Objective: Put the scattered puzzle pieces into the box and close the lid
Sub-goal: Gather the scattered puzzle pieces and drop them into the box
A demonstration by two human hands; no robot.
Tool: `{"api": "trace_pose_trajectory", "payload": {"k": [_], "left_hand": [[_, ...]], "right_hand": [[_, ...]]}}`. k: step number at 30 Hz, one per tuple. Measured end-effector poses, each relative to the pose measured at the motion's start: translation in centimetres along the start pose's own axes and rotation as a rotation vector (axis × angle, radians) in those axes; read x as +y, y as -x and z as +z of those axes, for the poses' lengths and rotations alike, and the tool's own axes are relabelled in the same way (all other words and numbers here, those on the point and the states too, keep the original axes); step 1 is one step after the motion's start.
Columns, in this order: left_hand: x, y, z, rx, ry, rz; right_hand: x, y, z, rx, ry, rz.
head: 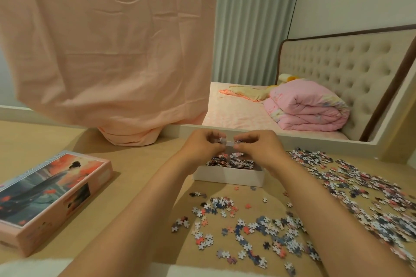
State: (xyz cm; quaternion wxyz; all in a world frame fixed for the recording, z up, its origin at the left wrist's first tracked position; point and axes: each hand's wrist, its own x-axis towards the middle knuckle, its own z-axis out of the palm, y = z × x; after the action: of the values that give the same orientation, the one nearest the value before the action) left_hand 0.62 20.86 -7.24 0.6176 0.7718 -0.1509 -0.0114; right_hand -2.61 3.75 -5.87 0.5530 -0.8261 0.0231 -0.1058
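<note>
A white open box [227,176] sits in the middle of the wooden table, partly filled with puzzle pieces [234,162]. My left hand [200,145] and my right hand [258,145] hover side by side just above the box's far side, each with fingers curled around a small bunch of pieces. Many loose puzzle pieces [364,189] lie scattered to the right of the box, and more loose pieces [243,227] lie in front of it. The pink lid [47,198], printed with a painted figure, lies at the left of the table.
A peach cloth [108,51] hangs over the table's far left edge. Beyond the table's raised white border [315,141] is a bed with a folded pink quilt [306,108] and a tufted headboard [349,67].
</note>
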Motion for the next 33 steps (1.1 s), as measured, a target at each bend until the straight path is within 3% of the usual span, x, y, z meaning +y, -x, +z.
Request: {"api": "trace_pose_trajectory", "payload": {"k": [8,14,18,28,31,33], "left_hand": [[-1.1,-0.6,1.2,-0.191,-0.619,0.157],[-1.7,-0.2,-0.2,-0.344,-0.739,0.148],[-2.7,0.4,0.1,-0.291,-1.076,0.172],[-2.2,1.3,0.1,-0.076,-0.964,0.436],[-0.6,2.5,0.2,0.026,-0.888,0.605],[0.2,3.7,0.9,-0.046,-0.789,0.579]], "right_hand": [[2.1,-0.8,-0.3,-0.18,0.362,-0.122],[2.3,-0.6,-0.5,-0.162,0.527,-0.19],[2.1,-0.5,-1.4,-0.164,0.552,-0.191],[-0.1,1.8,-2.4,-0.21,0.491,-0.266],[-0.9,3.3,-3.4,-0.321,0.501,-0.205],[-0.8,4.5,-3.9,-0.411,0.627,-0.156]]}}
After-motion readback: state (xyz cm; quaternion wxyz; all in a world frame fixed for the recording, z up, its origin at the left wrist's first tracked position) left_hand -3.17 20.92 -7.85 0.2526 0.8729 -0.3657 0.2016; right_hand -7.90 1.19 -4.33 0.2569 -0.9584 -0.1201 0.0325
